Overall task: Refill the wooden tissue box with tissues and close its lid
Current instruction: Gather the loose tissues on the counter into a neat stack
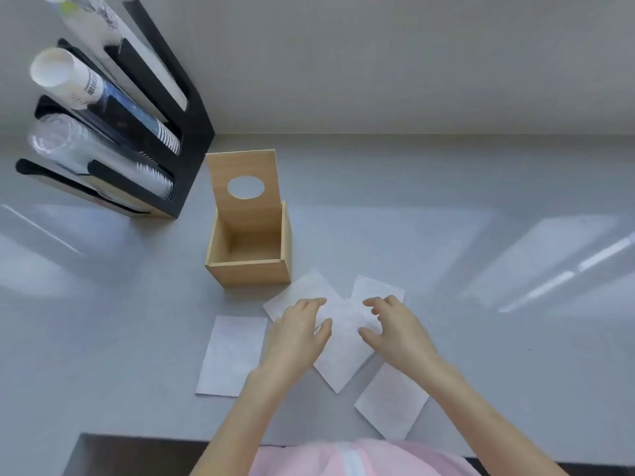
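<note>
The wooden tissue box stands on the grey counter, empty inside. Its lid, with a round hole, is tipped up at the back. Just in front of the box lie several white tissues: two crossed ones in the middle, one flat tissue to the left and another tissue at the lower right. My left hand and my right hand rest on the crossed tissues with fingers spread, gripping nothing that I can make out.
A black cup dispenser with stacks of paper and clear plastic cups stands at the back left, close to the box. The counter's front edge runs along the bottom. A pale wall rises behind.
</note>
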Demonstrator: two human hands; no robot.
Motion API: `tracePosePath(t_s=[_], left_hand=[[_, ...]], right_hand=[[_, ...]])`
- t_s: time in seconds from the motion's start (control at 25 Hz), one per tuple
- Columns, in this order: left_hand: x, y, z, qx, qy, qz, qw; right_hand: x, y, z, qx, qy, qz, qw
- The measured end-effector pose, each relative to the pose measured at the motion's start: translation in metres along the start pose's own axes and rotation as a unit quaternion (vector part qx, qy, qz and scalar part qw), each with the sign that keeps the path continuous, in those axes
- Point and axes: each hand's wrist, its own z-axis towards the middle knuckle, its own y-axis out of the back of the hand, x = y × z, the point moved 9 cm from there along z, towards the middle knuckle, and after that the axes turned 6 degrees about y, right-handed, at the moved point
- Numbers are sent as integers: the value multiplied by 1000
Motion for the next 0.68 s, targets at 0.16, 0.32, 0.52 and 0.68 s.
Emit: tracePosePath(t_s=[0.16, 0.32, 0.52, 0.68], left_hand=[[8, -18, 9, 0, 39, -21, 999], [11, -31, 12, 2, 34, 62, 997], [4, -30, 12, -13, 23, 65, 998], [3, -26, 12, -4, 23, 22, 999]], right_hand=[[-7, -15, 3, 24, -19, -41, 999], [-12, -20, 10, 19, -34, -36, 999], [-11, -22, 13, 14, -26, -19, 999], [-4, -17, 9, 3, 4, 92, 996]])
